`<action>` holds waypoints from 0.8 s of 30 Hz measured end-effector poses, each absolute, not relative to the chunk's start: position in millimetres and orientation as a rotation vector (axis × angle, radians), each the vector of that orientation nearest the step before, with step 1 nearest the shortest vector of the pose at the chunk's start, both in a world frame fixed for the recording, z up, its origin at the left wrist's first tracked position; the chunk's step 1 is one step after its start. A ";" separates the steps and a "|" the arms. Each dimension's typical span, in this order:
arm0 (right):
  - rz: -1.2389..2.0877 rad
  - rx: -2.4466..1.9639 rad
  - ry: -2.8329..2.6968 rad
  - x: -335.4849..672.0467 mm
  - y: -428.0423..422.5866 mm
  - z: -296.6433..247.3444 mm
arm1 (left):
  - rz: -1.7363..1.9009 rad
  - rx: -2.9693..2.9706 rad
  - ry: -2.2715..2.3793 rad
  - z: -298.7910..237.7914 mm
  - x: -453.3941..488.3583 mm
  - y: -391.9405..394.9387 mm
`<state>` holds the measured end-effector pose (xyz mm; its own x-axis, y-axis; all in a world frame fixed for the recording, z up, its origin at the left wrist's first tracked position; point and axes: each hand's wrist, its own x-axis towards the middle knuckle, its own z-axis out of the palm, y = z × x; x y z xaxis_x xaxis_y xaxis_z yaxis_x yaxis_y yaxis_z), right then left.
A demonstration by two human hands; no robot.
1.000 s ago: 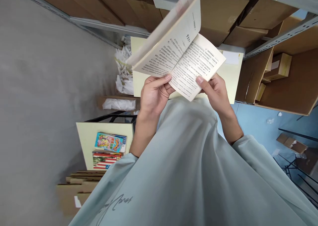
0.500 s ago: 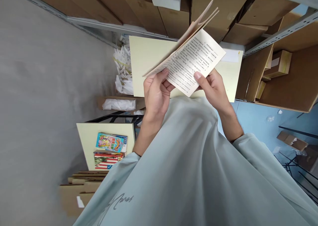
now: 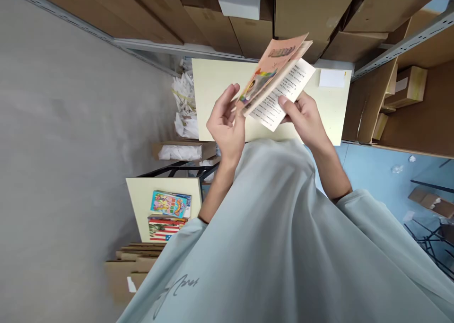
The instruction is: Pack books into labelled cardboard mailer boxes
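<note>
A thin paperback book (image 3: 275,74) with a pinkish-orange illustrated cover is tilted in front of me, partly open, with a page of printed text facing up on its right side. My right hand (image 3: 304,117) is closed on the lower right edge of that page, thumb on the print and fingers underneath. At the book's lower left corner is my left hand (image 3: 229,124), its fingers apart and the thumb touching the cover's edge. Beneath both hands lies a pale yellow tabletop (image 3: 216,84).
A white paper (image 3: 332,78) lies on the table's right part. Shelved cardboard boxes (image 3: 315,11) line the back. An open carton (image 3: 422,110) stands right. Colourful books (image 3: 170,205) rest on a lower-left table (image 3: 138,195), near folded cardboard (image 3: 122,273) and white plastic packaging (image 3: 184,93).
The book has turned so its cover and upper pages swing over toward the right, showing the cover. My left hand has loosened from the pages; my right hand keeps its hold.
</note>
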<state>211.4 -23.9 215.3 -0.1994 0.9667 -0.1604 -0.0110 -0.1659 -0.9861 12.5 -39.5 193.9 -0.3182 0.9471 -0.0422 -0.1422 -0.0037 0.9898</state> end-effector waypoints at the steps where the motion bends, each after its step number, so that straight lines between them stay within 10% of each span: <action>1: 1.503 -1.205 -1.265 213.4 -21.6 216.8 | 1.532 1.040 1.341 192.4 9.2 -40.0; 24: 1.535 -1.171 -1.199 207.4 -25.7 219.1 | 1.158 1.511 1.096 194.8 -26.2 -37.9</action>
